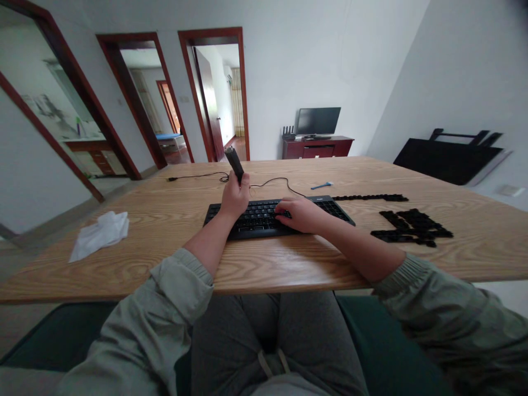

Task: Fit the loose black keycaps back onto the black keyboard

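A black keyboard (264, 215) lies on the wooden table in front of me. My left hand (236, 195) is closed around a dark, stick-shaped object (234, 161) and holds it up above the keyboard's left half; its exact kind is not clear. Over the middle of the keys rests my right hand (299, 214), thumb and fingers bent inward at the key surface. Whatever sits between those fingertips is too small to make out. To the right, a cluster of small black pieces (416, 224), which look like keycaps, lies on the tabletop.
A row of similar black pieces (371, 197) runs off the keyboard's far right corner. Behind the keyboard are its thin cable (272, 179) and a small blue brush-like tool (322, 186). White crumpled tissue (101, 234) lies at left. The table's (264, 275) front edge is close to my lap.
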